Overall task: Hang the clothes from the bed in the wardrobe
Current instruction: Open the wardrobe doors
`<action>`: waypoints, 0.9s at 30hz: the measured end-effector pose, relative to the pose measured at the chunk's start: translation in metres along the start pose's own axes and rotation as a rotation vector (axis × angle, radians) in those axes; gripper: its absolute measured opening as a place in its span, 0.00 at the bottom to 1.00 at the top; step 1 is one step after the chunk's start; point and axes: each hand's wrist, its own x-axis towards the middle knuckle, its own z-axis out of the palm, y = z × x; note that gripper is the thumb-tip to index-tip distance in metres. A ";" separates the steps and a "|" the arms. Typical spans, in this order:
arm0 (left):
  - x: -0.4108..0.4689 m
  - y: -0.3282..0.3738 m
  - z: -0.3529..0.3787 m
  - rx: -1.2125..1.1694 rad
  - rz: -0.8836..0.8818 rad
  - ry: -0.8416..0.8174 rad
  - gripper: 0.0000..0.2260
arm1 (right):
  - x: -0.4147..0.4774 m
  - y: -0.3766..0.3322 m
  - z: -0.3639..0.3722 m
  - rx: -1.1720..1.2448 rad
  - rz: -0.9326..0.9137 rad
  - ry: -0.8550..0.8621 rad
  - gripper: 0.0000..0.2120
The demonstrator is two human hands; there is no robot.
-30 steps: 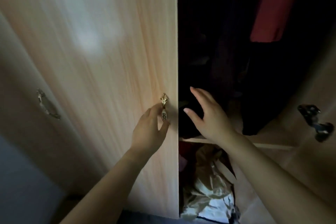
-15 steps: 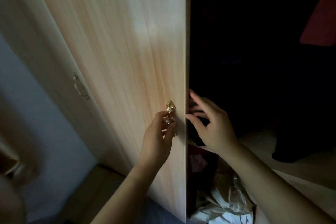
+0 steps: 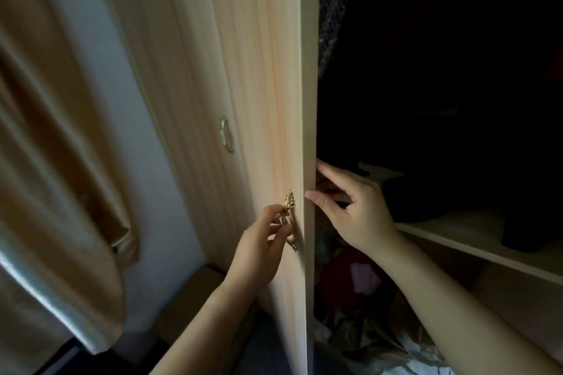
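Curtain: a tan curtain [image 3: 61,161] hangs in folds down the left side, its lower hem catching light.
Wall: a pale wall [image 3: 149,94] shows between the curtain and the wardrobe.
Second door: a light wooden second door [image 3: 189,76] stands shut next to the wall, with a metal pull [image 3: 227,134] near its right edge.
Door: the door [image 3: 268,70] I am working stands ajar, and its free edge faces me almost head-on.
Handle: a gold leaf-shaped handle [image 3: 289,202] sits at the door's right edge, about mid-height.
Left hand: my left hand [image 3: 259,250] is closed on the handle, the fingertips curled round its stem just below the gold leaf.
Right hand: my right hand [image 3: 356,216] is spread, the fingers fairly straight. The thumb tip touches the door's free edge and the forefinger reaches to the inner side of that edge. The other fingers lie in shadow, so I cannot tell whether they touch the wood.
Wardrobe: the wardrobe [image 3: 309,24] is right in front of me, open on its right side and very dark within.
Knitted garment: a dark knitted garment [image 3: 335,9] hangs just inside, beside the door's edge.
Shelf: a pale shelf [image 3: 475,242] runs across the inside, and its front edge passes behind my right wrist.
Dark garment: a dark garment [image 3: 527,222] reaches down onto the shelf's right end.
Heap of clothes: below the shelf lies a heap of clothes [image 3: 362,277], red and pinkish, with pale crumpled cloth [image 3: 393,344] in front of it at the wardrobe's bottom edge.
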 end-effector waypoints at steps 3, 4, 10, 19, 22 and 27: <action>-0.019 -0.014 -0.040 -0.074 -0.028 -0.018 0.10 | -0.005 -0.029 0.038 0.007 -0.031 0.001 0.25; -0.025 -0.019 -0.053 -0.099 -0.034 -0.017 0.11 | -0.005 -0.038 0.050 -0.002 -0.044 -0.014 0.25; -0.052 -0.048 -0.124 -0.181 -0.065 0.028 0.13 | 0.011 -0.075 0.119 -0.062 -0.072 -0.147 0.28; -0.077 -0.078 -0.181 -0.130 -0.131 0.268 0.13 | 0.039 -0.077 0.212 -0.058 -0.101 -0.194 0.33; -0.072 -0.091 -0.194 -0.012 -0.151 0.337 0.15 | 0.054 -0.068 0.234 -0.041 -0.143 -0.230 0.32; -0.058 -0.113 -0.210 0.086 -0.186 0.505 0.14 | 0.077 -0.047 0.268 -0.108 -0.268 -0.178 0.32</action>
